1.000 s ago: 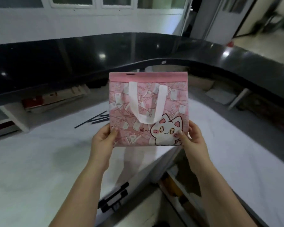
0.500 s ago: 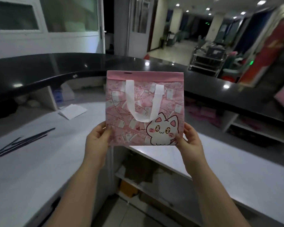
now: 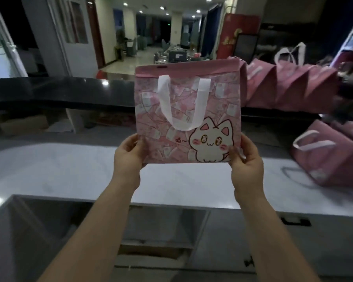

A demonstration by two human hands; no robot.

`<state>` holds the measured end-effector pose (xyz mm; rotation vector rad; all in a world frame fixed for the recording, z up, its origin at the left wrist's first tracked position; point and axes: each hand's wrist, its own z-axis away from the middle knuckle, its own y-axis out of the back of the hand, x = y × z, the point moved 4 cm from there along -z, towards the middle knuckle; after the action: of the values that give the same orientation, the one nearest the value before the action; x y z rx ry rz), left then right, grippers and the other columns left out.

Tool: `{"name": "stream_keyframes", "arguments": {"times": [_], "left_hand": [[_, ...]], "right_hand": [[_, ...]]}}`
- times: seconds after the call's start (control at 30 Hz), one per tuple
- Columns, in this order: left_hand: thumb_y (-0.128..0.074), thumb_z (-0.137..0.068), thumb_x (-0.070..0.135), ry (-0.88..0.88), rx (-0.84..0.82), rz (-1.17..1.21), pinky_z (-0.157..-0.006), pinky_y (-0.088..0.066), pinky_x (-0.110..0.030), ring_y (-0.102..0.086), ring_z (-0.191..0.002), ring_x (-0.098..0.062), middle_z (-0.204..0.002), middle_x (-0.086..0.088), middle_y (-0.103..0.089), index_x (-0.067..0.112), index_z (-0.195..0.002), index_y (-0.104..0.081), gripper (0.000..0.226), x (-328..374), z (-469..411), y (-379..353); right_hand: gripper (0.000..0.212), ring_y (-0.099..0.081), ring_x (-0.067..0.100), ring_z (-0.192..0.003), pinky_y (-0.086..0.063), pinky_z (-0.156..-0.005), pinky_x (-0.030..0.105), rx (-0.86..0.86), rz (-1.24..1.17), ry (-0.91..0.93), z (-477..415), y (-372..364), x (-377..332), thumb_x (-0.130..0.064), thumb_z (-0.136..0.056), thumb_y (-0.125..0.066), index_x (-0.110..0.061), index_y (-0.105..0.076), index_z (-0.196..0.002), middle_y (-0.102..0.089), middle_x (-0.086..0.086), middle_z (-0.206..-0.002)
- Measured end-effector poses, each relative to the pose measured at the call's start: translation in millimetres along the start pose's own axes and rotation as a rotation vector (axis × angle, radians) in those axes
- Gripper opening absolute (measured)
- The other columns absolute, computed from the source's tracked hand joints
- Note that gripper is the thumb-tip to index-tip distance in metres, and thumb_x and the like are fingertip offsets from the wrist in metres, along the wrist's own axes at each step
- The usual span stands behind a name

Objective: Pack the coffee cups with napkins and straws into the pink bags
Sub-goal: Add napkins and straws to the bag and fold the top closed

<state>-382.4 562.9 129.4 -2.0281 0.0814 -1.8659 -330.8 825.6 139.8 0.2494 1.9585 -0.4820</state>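
Observation:
I hold a flat pink bag (image 3: pixel 216 102) upright in front of me, above the white counter (image 3: pixel 69 171). It has white loop handles and a white cartoon cat printed at its lower right. My left hand (image 3: pixel 128 157) pinches the bag's bottom left corner. My right hand (image 3: pixel 245 159) pinches its bottom right corner. No coffee cups, napkins or straws are in view.
Several more pink bags stand in a row (image 3: pixel 289 86) on the raised black countertop (image 3: pixel 49 88) at the right. Another pink bag (image 3: pixel 330 155) lies on the white counter at the far right. Cabinet fronts (image 3: pixel 273 237) sit below the counter edge. A hall lies beyond.
My view has swung to the right while both hands keep the same bag held up. The black straws and white paper have left view; the row of pink bags has come into view.

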Motion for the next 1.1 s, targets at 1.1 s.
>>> {"name": "stream_keyframes", "arguments": {"times": [1.1], "left_hand": [[-0.064, -0.094, 0.018, 0.07, -0.53, 0.085, -0.071, -0.06, -0.036, -0.073, -0.085, -0.016, -0.098, -0.001, -0.073, 0.02, -0.1, -0.068, 0.008, -89, -162, -525]], "right_hand": [[0.03, -0.067, 0.011, -0.102, -0.056, -0.083, 0.027, 0.399, 0.304, 0.115, -352, 320, -14, -0.005, -0.094, -0.058, -0.03, -0.065, -0.109, -0.071, -0.007, -0.106]]}}
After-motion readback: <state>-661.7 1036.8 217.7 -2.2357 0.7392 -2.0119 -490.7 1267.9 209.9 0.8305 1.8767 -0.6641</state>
